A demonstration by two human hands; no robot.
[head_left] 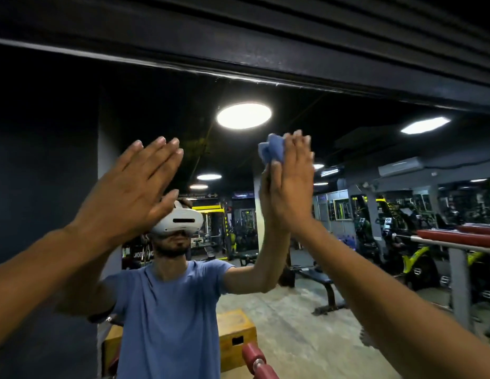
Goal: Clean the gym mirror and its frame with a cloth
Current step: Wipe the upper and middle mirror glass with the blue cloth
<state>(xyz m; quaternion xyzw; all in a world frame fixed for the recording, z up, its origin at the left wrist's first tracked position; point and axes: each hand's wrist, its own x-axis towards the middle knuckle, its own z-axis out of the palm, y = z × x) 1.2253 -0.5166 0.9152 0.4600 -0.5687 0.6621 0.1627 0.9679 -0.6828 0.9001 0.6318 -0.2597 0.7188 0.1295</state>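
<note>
Right hand (291, 184) presses the bunched blue cloth (272, 150) flat-fingered against the mirror (347, 149), high up and just below the dark top frame (238, 61); fingers look straight, so more press than clench. Left hand (134, 190) is released, palm flat toward the glass, holding nothing. My read: mid-wipe on the upper glass, frame not touched yet, can't tell how much glass is done.

Cloth (271, 149): blue, bunched, pressed against mirror (347, 149) glass, upper centre-right. Mirror large, upright, reflecting the gym. Frame (238, 54): dark, ribbed, running across the top, above the cloth.
</note>
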